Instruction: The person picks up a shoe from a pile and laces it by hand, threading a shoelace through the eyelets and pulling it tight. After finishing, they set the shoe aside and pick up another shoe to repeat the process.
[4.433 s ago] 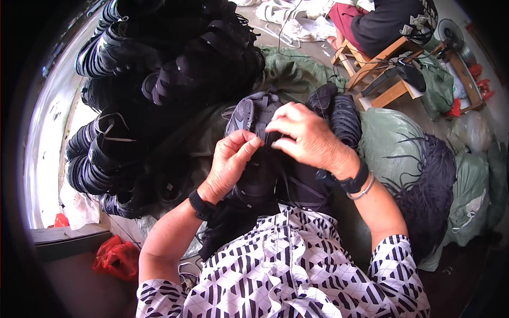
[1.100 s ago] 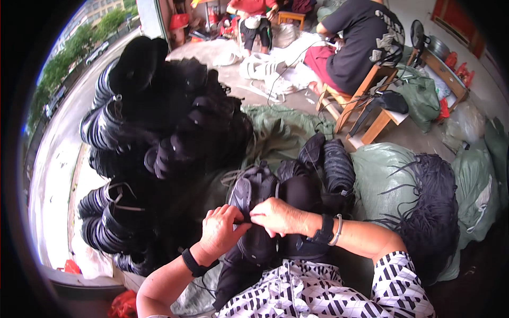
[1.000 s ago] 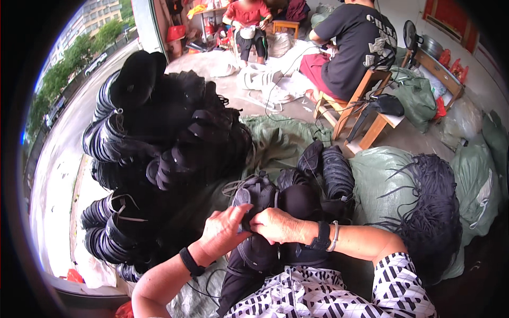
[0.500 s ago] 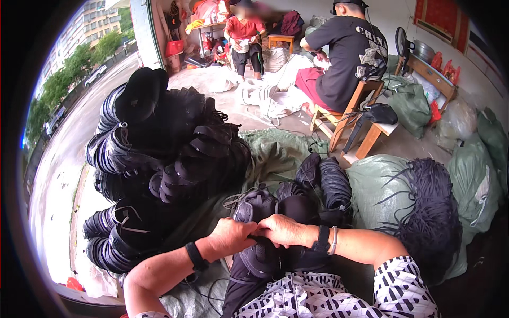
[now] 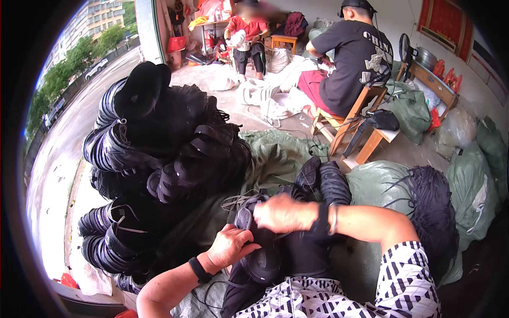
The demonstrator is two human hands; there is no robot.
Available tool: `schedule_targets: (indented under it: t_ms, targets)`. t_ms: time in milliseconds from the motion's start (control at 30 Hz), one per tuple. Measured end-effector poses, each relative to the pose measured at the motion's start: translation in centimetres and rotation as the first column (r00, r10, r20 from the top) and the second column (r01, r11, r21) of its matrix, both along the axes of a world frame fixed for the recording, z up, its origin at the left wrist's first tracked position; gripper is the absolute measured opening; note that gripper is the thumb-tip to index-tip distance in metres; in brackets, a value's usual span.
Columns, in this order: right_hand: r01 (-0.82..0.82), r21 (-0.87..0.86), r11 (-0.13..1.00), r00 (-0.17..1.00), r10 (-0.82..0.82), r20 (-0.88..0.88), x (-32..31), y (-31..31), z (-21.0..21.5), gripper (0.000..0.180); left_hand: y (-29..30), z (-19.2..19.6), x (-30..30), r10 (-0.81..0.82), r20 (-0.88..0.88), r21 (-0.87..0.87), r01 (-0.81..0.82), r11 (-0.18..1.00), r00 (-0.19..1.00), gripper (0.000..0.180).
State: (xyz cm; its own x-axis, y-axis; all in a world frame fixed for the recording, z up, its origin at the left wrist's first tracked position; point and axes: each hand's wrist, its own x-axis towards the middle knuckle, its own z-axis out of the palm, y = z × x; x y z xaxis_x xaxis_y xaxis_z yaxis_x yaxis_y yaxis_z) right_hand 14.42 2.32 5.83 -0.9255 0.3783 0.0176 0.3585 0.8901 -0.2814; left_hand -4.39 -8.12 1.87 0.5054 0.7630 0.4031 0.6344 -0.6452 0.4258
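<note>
On my lap lies a black shoe upper (image 5: pixel 263 263) with a mesh toe; its upper end, with grey-rimmed eyelets, runs up beneath my hands. My left hand (image 5: pixel 229 245) is closed at its left side, thumb and forefinger drawn together; whatever is between them is too small to make out. Over the middle of the upper is my right hand (image 5: pixel 285 213), smeared by motion, so its fingers are unclear. Thin laces (image 5: pixel 237 202) stick out past the upper's far end. Stacked black uppers (image 5: pixel 333 183) stand just beyond my right hand.
A tall heap of nested black uppers (image 5: pixel 175 140) rises at left. At right a bundle of dark laces (image 5: pixel 433 212) rests against a green sack (image 5: pixel 379 183). Two people sit beyond, one on a wooden chair (image 5: pixel 352 119). More green sacks (image 5: pixel 474 180) line the right side.
My hands were together over the upper and have parted. The right hand has moved up, the left slightly down. The seated person at the back has raised a white item.
</note>
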Motion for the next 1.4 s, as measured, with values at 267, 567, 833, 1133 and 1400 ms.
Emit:
schedule_targets:
  t_ms: [267,567,833,1133,1400]
  targets:
    - [0.243,-0.576,0.781,0.805,-0.493,-0.329,2.4,2.9,7.2,0.012,2.9,3.6,2.6,0.289,0.417,-0.085,-0.280,0.956,0.861,0.030]
    - [0.186,-0.693,0.697,0.737,-0.565,-0.371,3.3,1.7,6.2,0.009,3.5,6.2,5.7,0.365,0.832,-0.505,0.298,0.810,0.418,0.023]
    - [0.100,-0.832,0.546,0.670,-0.655,-0.349,4.8,1.0,5.8,0.033,3.3,5.9,6.9,0.451,0.825,-0.523,0.158,0.837,0.342,0.023]
    - [-0.243,-0.921,0.304,0.589,-0.708,-0.390,1.9,0.6,2.8,0.033,4.2,4.8,7.4,0.466,0.757,-0.508,-0.036,0.861,0.458,0.020]
    - [0.053,-0.947,0.317,0.654,-0.727,-0.207,2.7,2.4,-3.0,0.032,0.3,-0.6,2.5,0.442,0.355,-0.205,-0.392,0.897,0.824,0.061]
